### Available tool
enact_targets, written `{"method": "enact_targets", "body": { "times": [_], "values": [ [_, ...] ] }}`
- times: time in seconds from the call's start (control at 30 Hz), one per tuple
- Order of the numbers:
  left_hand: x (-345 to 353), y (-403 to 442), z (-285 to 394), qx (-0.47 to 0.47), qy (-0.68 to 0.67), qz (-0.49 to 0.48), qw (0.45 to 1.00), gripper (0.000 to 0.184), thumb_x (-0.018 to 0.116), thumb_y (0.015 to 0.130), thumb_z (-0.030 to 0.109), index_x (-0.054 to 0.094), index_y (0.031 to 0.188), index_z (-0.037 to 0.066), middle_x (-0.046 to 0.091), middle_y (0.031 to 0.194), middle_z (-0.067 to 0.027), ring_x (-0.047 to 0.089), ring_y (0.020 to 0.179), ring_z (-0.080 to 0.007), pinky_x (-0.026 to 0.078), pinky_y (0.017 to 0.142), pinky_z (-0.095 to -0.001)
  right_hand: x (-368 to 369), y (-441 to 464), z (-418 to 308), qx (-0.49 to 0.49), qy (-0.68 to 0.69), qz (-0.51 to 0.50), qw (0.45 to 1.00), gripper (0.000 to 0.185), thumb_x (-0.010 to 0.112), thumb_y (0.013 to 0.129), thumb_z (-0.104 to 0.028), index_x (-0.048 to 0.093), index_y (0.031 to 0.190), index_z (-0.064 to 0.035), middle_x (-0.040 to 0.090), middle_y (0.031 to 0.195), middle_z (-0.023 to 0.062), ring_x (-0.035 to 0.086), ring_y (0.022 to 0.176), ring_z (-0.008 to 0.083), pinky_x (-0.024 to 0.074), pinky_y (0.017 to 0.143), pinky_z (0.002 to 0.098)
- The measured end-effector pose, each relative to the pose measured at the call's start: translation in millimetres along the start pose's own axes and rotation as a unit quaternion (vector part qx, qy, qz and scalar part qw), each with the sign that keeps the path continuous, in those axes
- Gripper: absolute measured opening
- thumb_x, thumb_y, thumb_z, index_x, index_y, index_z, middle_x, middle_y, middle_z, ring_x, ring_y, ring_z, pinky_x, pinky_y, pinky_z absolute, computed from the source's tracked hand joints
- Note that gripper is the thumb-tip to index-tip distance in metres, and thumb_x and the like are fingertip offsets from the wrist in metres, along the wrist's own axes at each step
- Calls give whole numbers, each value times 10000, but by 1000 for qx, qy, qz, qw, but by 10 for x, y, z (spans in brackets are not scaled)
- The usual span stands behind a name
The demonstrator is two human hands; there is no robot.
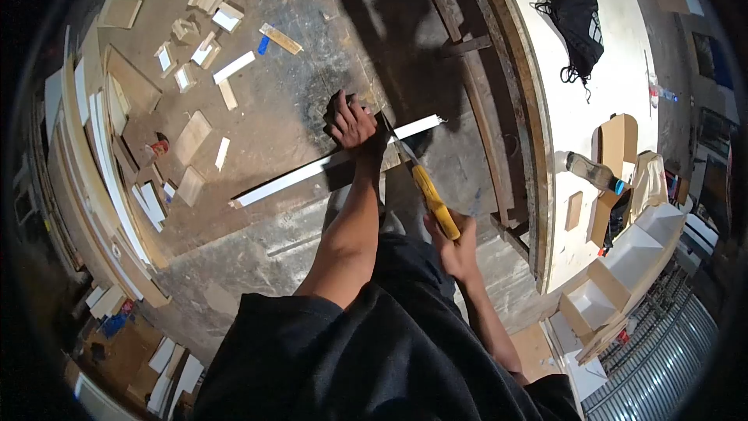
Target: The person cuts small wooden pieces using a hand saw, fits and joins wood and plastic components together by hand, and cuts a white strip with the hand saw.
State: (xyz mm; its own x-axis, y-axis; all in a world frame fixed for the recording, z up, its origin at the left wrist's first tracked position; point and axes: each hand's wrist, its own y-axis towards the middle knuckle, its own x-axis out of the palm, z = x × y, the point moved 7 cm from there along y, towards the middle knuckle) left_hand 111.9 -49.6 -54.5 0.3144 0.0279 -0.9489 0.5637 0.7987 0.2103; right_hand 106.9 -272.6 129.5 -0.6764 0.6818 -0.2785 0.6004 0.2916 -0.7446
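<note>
A long white strip (284, 181) lies slantwise in front of me, its right end past my left wrist. My left hand (354, 123) is above the strip with its fingers curled; what they grip is hidden in shadow. My right hand (456, 245) is closed round the lower end of the yellow handle of a saw (434, 201). The narrow blade points up and left, across the strip just right of my left hand.
Small wood and white offcuts (206, 51) are scattered on the worktop (265, 121) at upper left. Long strips (101, 156) are stacked at far left. On the right, a pale board (573, 125) carries a black mesh bag (576, 31), a bottle (592, 171) and boxes (596, 304).
</note>
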Motion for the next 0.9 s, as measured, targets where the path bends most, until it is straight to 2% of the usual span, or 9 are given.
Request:
{"method": "enact_targets", "body": {
  "times": [0.13,0.33,0.47,0.53,0.6,0.67,0.73,0.8,0.9],
  "values": [
    [3,-19,-2,7,-16,0,1000,421,654,910,226,562,1307,125,494,1517,-57,534,1264,-272,388,1010,-441,85,281,-166,-93,-16,73,993,263,722,959,-197,702,1000,62,633,768,60,559,747,109,475,679,299],
    [106,10,-6,-14,-28,-8,999,430,662,869,206,594,1281,105,509,1514,-71,518,1312,-272,355,1073,-483,30,202,-50,-74,10,20,997,255,683,964,-169,689,967,87,611,743,53,577,756,121,486,698,286],
    [88,68,49,4,-27,28,999,425,647,871,215,597,1279,107,510,1514,-69,518,1308,-271,355,1068,-483,16,254,75,-219,-32,75,972,324,704,949,-198,678,1073,101,672,868,122,616,798,147,510,737,311],
    [53,31,19,-20,-25,-18,999,418,665,869,237,610,1264,113,525,1505,-64,531,1289,-262,378,1037,-457,-7,40,89,-25,40,-29,998,343,684,964,-232,652,1094,84,677,1012,179,621,955,210,499,861,371],
    [10,19,8,-5,3,-14,1000,421,680,864,227,611,1264,114,525,1509,-61,537,1281,-255,389,1013,-443,89,103,277,-5,37,-52,998,336,674,963,-215,643,1087,96,672,1005,182,621,962,214,496,853,370],
    [29,16,35,-10,-27,3,1000,440,680,869,212,593,1288,111,498,1531,-68,526,1296,-260,371,1034,-456,98,436,527,-176,-94,154,968,277,682,951,-168,665,1012,101,637,784,92,602,751,145,488,689,309],
    [102,42,0,-5,-34,-19,999,471,682,865,213,577,1311,102,475,1546,-83,504,1325,-270,347,1067,-477,2,248,-117,-241,-33,159,957,245,687,943,-159,667,922,84,557,658,43,544,652,130,461,611,314],
    [67,20,19,-17,-29,-29,999,481,682,868,219,573,1321,98,471,1547,-83,504,1319,-274,345,1076,-460,-17,51,-90,-104,-14,17,994,258,685,945,-181,650,900,70,551,665,60,529,686,165,452,620,361],
    [7,30,33,4,-7,-9,1000,474,673,881,230,573,1325,97,471,1546,-79,506,1313,-277,342,1078,-457,-43,100,18,-67,-9,37,997,229,658,908,-162,652,871,64,660,698,197,594,617,298,464,612,400]
  ]
}}
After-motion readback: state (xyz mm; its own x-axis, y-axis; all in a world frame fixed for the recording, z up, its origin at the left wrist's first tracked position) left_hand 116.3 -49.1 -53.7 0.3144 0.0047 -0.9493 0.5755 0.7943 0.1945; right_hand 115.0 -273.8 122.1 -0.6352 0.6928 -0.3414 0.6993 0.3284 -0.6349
